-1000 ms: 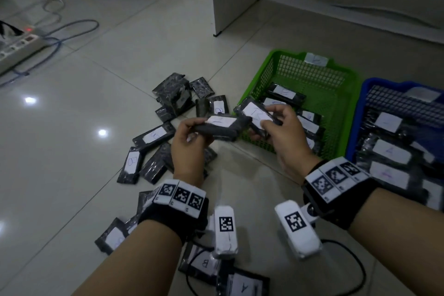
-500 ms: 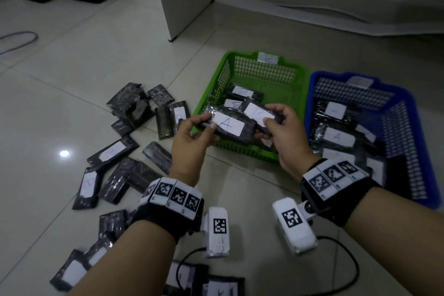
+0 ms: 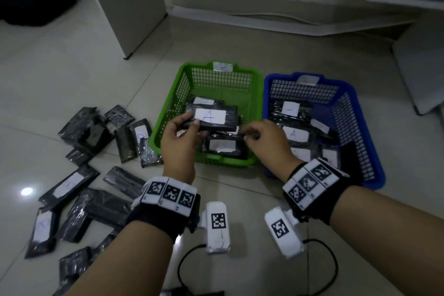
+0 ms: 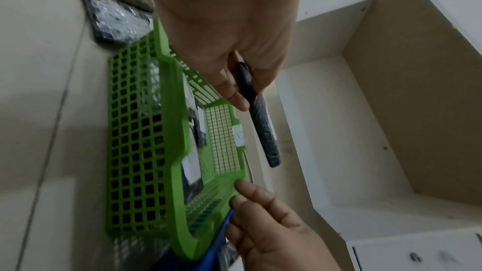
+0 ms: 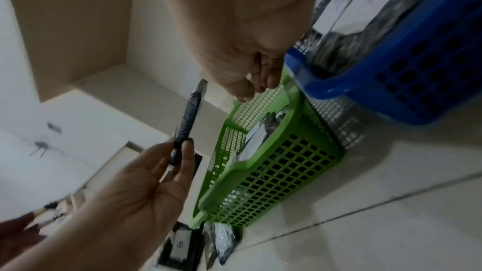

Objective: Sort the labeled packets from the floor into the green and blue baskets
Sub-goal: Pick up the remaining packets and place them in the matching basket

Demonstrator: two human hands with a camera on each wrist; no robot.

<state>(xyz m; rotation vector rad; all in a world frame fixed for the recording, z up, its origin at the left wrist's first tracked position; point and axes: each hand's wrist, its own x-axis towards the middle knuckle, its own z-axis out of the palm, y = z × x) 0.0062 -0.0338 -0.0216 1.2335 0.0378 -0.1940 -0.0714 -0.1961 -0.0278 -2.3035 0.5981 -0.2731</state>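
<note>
Floor (image 3: 72, 74) was those big glossy pale tiles with thin grout lines — a ceiling light left a bright white glare spot (image 3: 26, 191) on the left side. A white cabinet panel (image 3: 129, 2) stood on the floor at the back, with a low pale ledge (image 3: 276, 7) running along behind it. Something dark and lumpy — a black bag (image 3: 33, 2), I think — sat in the far-left corner. Room was pretty dim overall.

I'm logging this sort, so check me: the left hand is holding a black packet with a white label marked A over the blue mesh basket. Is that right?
Not quite. The left hand does hold the black packet with the white label marked A, but over the green mesh basket, not the blue mesh basket beside it. The head view shows this.
</note>
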